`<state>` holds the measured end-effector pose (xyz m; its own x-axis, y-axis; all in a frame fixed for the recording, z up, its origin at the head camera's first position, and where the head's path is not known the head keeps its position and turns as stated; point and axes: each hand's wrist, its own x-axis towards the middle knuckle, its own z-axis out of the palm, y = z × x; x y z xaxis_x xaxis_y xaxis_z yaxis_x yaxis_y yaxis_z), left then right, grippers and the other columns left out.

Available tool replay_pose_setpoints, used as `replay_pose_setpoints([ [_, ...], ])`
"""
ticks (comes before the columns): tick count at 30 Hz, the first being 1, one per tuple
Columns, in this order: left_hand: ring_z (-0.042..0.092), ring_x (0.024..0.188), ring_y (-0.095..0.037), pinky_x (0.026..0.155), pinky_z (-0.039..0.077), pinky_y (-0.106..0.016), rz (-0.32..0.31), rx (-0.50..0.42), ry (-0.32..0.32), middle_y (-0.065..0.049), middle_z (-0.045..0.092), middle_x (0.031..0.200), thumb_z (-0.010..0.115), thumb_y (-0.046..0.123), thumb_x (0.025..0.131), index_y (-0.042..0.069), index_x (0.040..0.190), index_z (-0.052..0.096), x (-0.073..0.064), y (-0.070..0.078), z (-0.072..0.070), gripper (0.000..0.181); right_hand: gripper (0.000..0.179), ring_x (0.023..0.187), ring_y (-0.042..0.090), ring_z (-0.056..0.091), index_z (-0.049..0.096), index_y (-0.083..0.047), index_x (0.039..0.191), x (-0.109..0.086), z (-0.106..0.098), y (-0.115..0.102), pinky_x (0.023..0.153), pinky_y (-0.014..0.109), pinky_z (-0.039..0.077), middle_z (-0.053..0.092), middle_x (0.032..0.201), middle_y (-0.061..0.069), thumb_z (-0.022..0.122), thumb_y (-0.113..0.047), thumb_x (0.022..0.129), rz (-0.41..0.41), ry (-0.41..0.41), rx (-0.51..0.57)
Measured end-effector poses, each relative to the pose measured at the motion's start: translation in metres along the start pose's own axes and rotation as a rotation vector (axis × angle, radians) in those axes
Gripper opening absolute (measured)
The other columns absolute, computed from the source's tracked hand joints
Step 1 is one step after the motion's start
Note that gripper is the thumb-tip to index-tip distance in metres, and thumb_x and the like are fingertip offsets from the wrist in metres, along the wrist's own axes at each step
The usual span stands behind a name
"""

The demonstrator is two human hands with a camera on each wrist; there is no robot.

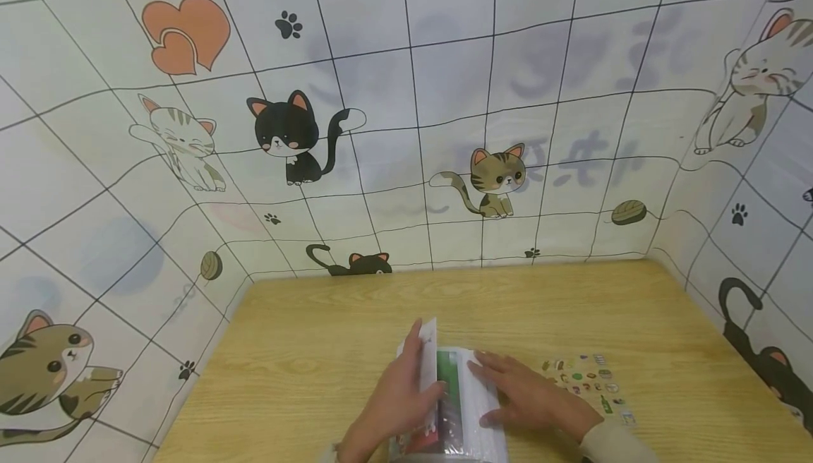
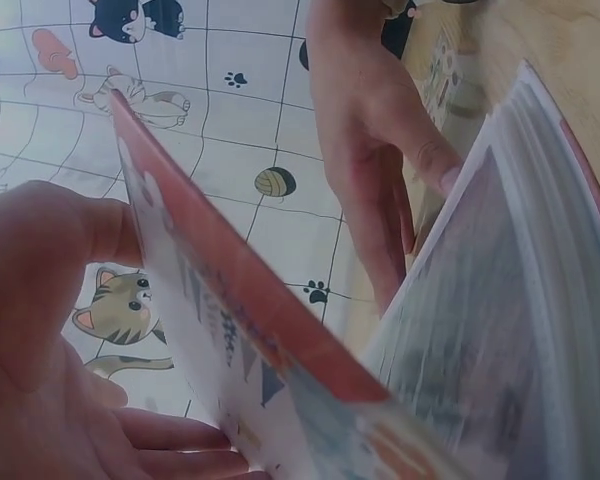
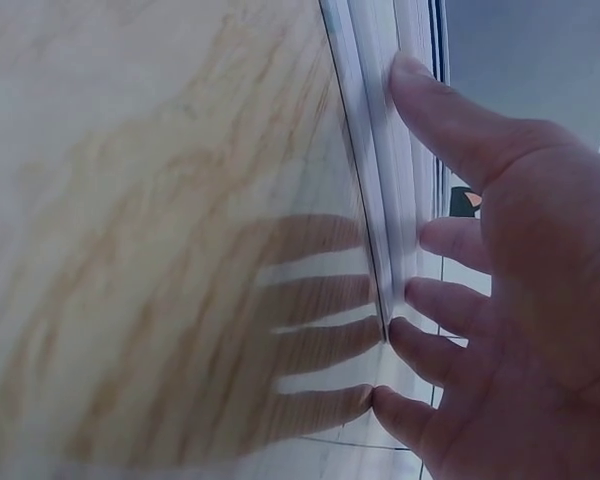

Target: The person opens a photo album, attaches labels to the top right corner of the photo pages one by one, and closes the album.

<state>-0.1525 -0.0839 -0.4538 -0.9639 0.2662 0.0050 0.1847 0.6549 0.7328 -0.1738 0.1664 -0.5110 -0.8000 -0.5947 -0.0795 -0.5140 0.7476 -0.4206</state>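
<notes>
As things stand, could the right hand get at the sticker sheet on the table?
Probably yes: the right hand touches the open book without gripping it, and the sticker sheet lies close by, to its right, with nothing seen resting on top.

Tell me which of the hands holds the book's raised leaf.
The left hand: it grips the raised leaf from both sides, whereas the right hand only touches the white page edges.

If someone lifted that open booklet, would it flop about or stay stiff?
The raised leaf looks fairly stiff, since its edge runs straight. The inner page may feel slippery, given its glossy, plastic-like sheen. The booklet itself may be fairly heavy for its size, judging by its thick stack of pages.
</notes>
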Motion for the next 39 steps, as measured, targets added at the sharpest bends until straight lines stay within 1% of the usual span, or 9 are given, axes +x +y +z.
replay_pose_setpoints([
  [6,0.055,0.093,-0.013,0.076,0.049,-0.032,-0.002,-0.046,-0.003,-0.011,0.042,0.143,0.065,0.028,0.081,0.04,0.147,0.0,-0.001,-0.002,-0.007,0.094,0.083,0.136,0.036,0.029,0.034,-0.022,0.145,0.0,0.0,-0.001,0.104,0.055,0.03,0.026,0.153,0.006,0.054,-0.067,0.078,-0.005,0.003,0.007],
  [10,0.059,0.102,-0.028,0.079,0.051,-0.041,0.0,-0.154,-0.014,-0.014,0.039,0.144,0.064,0.026,0.082,0.044,0.146,0.001,-0.003,-0.006,-0.014,0.091,0.083,0.135,0.036,0.03,0.034,-0.021,0.145,-0.001,-0.001,-0.002,0.104,0.055,0.03,0.026,0.153,0.006,0.054,-0.066,0.079,-0.009,0.003,0.007],
  [13,0.052,0.115,-0.041,0.086,0.049,-0.05,-0.005,-0.242,-0.025,-0.014,0.038,0.145,0.063,0.028,0.084,0.045,0.145,0.003,-0.006,-0.01,-0.021,0.088,0.083,0.135,0.036,0.031,0.035,-0.019,0.145,-0.001,-0.002,-0.002,0.104,0.054,0.031,0.027,0.152,0.007,0.054,-0.065,0.079,-0.022,0.013,0.001],
  [16,0.05,0.118,-0.043,0.088,0.048,-0.05,-0.015,-0.309,-0.041,-0.013,0.037,0.145,0.063,0.031,0.085,0.045,0.145,0.004,-0.007,-0.013,-0.027,0.086,0.083,0.134,0.037,0.031,0.035,-0.017,0.145,-0.001,-0.002,-0.002,0.103,0.055,0.031,0.028,0.152,0.009,0.054,-0.065,0.08,-0.038,0.023,-0.004],
  [22,0.054,0.114,-0.039,0.089,0.049,-0.045,-0.005,-0.391,-0.051,-0.014,0.036,0.146,0.064,0.031,0.087,0.045,0.145,0.003,-0.012,-0.019,-0.038,0.086,0.083,0.135,0.038,0.029,0.035,-0.013,0.144,-0.003,-0.003,-0.003,0.105,0.056,0.027,0.027,0.151,0.011,0.054,-0.064,0.081,-0.053,0.024,0.007],
  [27,0.051,0.121,-0.031,0.092,0.047,-0.041,0.007,-0.386,-0.022,-0.012,0.039,0.144,0.064,0.022,0.087,0.044,0.145,0.004,-0.015,-0.024,-0.046,0.086,0.084,0.135,0.039,0.027,0.034,-0.015,0.145,-0.001,-0.004,-0.004,0.105,0.057,0.026,0.024,0.153,0.011,0.055,-0.063,0.08,-0.038,0.002,0.032],
  [30,0.043,0.128,-0.028,0.095,0.045,-0.044,0.023,-0.359,0.005,-0.011,0.042,0.142,0.063,0.016,0.086,0.042,0.146,0.006,-0.015,-0.026,-0.049,0.087,0.084,0.136,0.04,0.026,0.033,-0.016,0.145,0.0,-0.004,-0.005,0.105,0.058,0.025,0.024,0.153,0.011,0.056,-0.063,0.079,-0.024,-0.009,0.045],
  [33,0.043,0.128,-0.027,0.095,0.044,-0.046,0.035,-0.35,0.02,-0.013,0.044,0.14,0.06,0.01,0.086,0.038,0.147,0.006,-0.015,-0.028,-0.052,0.086,0.084,0.136,0.039,0.026,0.033,-0.016,0.145,0.0,-0.004,-0.004,0.105,0.057,0.025,0.024,0.153,0.01,0.055,-0.064,0.079,-0.017,-0.012,0.045],
  [39,0.048,0.123,-0.028,0.085,0.05,-0.033,0.009,-0.376,0.029,-0.013,0.047,0.137,0.056,0.004,0.084,0.034,0.148,0.006,-0.016,-0.033,-0.06,0.087,0.085,0.137,0.037,0.026,0.033,-0.017,0.146,-0.001,-0.003,-0.003,0.106,0.056,0.026,0.024,0.153,0.009,0.055,-0.064,0.079,-0.013,-0.01,0.042],
])
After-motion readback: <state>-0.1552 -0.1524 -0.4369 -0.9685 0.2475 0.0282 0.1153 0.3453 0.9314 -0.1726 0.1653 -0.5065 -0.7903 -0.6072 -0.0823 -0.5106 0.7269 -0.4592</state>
